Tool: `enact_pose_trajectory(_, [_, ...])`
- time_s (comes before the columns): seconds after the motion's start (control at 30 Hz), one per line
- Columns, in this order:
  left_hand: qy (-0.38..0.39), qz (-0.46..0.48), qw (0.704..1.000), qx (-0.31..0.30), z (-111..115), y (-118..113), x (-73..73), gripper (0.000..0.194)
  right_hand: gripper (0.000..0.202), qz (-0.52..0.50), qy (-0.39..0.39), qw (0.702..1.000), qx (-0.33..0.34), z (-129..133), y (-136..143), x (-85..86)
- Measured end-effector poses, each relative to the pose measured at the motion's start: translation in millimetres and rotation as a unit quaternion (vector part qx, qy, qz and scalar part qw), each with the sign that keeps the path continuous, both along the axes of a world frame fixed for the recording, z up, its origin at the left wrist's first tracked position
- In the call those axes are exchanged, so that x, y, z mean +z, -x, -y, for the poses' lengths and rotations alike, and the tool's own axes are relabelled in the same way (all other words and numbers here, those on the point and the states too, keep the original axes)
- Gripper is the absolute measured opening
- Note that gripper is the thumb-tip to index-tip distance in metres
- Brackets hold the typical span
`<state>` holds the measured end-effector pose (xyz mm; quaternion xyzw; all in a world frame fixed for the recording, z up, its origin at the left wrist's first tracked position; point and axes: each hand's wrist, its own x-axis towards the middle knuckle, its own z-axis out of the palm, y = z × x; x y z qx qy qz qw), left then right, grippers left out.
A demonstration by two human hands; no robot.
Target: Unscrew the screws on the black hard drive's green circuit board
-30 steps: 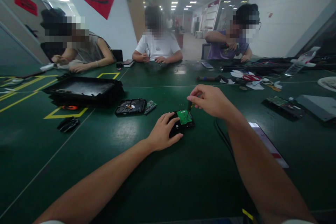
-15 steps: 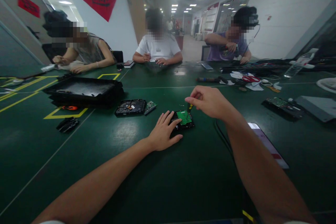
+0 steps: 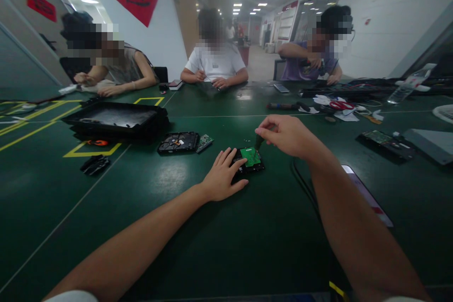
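Note:
A hard drive (image 3: 260, 167) lies on the green table with its green circuit board (image 3: 248, 155) facing up. My left hand (image 3: 224, 177) lies across its left side, fingers spread and flat, covering part of it. Above the board, my right hand (image 3: 285, 134) is closed around the handle of a screwdriver (image 3: 259, 143), which points down with its tip at the board. Several tiny screws (image 3: 247, 140) lie just beyond the drive. To the left are another hard drive (image 3: 178, 143) and a loose circuit board (image 3: 204, 142).
Stacked black trays (image 3: 116, 122) stand at the left, near black parts (image 3: 95, 164). A phone (image 3: 368, 196) lies beside my right forearm, with a black cable (image 3: 302, 179) near it. Another drive (image 3: 384, 145) and a bottle (image 3: 410, 86) are at the right. Three people sit opposite.
The screwdriver handle looks turned, and its yellow marks no longer show. My left hand stays spread on the drive. The whole view has shifted slightly.

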<state>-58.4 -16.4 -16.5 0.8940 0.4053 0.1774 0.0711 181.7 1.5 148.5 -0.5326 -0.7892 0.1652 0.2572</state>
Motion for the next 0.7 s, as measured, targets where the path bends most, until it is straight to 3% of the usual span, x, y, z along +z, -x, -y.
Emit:
enact_pose_trajectory(0.13, [0.001,-0.006,1.000,0.000,-0.8,0.0,-0.1,0.072,0.021,0.002,-0.014,1.000,-0.020,1.1,0.5,0.0])
enact_pose_trajectory(0.23, [0.001,-0.009,1.000,0.001,-1.4,0.0,-1.2,0.072,0.013,-0.018,-0.003,1.000,0.005,-0.7,0.0,-2.5])
enact_pose_trajectory(0.53, [0.003,-0.017,1.000,0.004,-1.2,-0.1,-1.4,0.070,0.019,-0.044,0.012,0.997,0.054,-4.9,-1.3,-5.3])
enact_pose_trajectory(0.7, [0.002,-0.016,1.000,0.005,-0.4,-0.2,-0.9,0.069,0.017,-0.009,-0.012,1.000,-0.005,-0.8,-0.2,-0.9])
